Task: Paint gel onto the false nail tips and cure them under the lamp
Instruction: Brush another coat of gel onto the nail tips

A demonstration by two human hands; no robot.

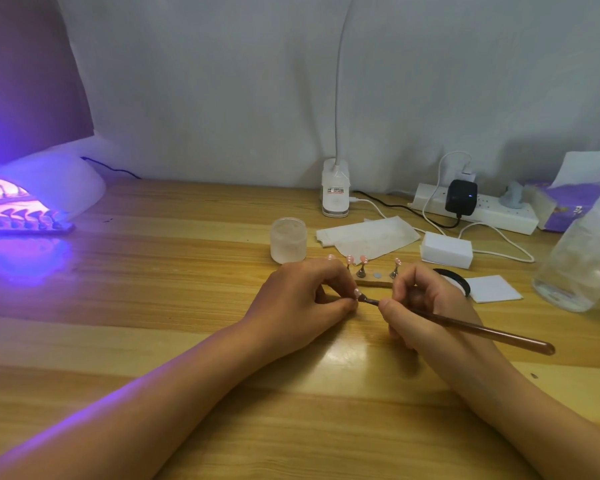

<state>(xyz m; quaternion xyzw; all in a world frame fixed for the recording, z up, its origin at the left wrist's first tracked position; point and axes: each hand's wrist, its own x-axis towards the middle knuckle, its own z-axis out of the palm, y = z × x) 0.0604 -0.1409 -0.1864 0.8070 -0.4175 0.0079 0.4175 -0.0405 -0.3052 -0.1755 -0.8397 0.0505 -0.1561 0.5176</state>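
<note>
Left hand (302, 299): fingers curled, thumb and forefinger pinching one false nail tip (356, 292) low over the surface (187, 341), probably so it can be turned to meet the bristles. Right hand (426, 303): curled round a brown-handled brush (465, 328) in a pen grip, bristle end touching that tip; both forearms lie on the wood, likely for steadiness. Curing lamp (49, 188): far left, lit violet, with a second rack (25, 225) of tips under its hood, well apart from the hands; one batch appears to cure while another is painted. Wooden rack (374, 281): just behind the hands, several pink tips upright on small metal stands, with one bare grey disc (377, 274) between two of them, perhaps the seat of the tip in hand. Frosted jar (288, 240): near the rack. Black-rimmed pot (456, 280): just beside the right hand, partly hidden, probably gel kept within brush reach. Writing: the label on the white clip lamp base (335, 192) and the print on the purple tissue pack (565, 206) are too small to read.
</note>
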